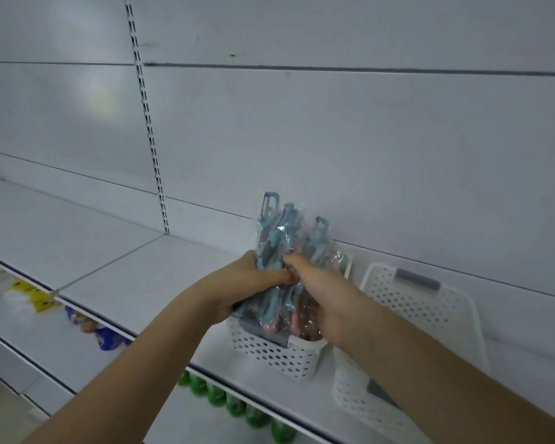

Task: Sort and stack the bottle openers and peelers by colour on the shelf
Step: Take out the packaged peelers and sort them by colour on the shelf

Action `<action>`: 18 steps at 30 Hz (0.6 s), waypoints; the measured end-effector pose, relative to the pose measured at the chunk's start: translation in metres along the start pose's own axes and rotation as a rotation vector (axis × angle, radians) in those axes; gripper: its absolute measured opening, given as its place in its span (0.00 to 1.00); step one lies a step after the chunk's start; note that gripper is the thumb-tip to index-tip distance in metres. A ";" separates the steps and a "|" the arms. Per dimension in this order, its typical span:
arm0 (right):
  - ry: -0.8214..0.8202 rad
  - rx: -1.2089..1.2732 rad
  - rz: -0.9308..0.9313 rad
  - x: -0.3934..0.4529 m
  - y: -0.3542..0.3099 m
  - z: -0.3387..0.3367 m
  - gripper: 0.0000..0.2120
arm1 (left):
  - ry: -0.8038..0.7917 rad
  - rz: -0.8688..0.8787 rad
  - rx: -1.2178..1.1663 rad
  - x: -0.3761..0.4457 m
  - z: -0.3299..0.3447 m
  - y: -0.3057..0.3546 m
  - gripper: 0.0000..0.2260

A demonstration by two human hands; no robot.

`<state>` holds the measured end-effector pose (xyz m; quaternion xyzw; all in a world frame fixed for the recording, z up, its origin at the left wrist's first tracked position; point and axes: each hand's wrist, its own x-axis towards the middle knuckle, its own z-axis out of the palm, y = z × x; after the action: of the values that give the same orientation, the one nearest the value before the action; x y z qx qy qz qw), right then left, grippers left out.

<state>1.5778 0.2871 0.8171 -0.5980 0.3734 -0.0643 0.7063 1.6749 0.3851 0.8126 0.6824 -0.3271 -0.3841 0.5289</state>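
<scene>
Shelf (161, 270): both hands (253, 280) grip blue peelers (277, 238) above basket (276, 350).

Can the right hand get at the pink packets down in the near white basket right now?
Probably not yet: the right hand grips the blue packets standing over the pink packets in the basket.

White metal shelf (135, 267) with a seam between two panels, backed by a white slotted wall panel. Two white perforated plastic baskets stand directly on it towards the right: a smaller basket (276, 350) near the front edge and a larger basket (430, 309) just beside it, each bearing a grey handle insert.
</scene>
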 end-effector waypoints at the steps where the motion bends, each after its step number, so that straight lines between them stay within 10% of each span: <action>1: 0.043 -0.051 -0.054 0.002 0.002 0.000 0.32 | -0.003 0.032 -0.019 -0.002 -0.001 0.000 0.16; 5: 0.008 -0.007 -0.151 0.003 0.000 0.000 0.33 | 0.024 0.115 -0.088 -0.010 -0.001 0.001 0.15; 11: -0.038 0.010 -0.241 0.011 -0.001 -0.006 0.67 | 0.080 0.204 -0.093 -0.012 0.006 0.007 0.22; 18: -0.064 -0.005 -0.374 -0.011 -0.017 -0.043 0.33 | 0.107 0.331 -0.002 -0.021 0.033 0.035 0.22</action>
<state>1.5500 0.2540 0.8367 -0.6605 0.2336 -0.1744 0.6920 1.6347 0.3793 0.8460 0.6380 -0.4060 -0.2553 0.6024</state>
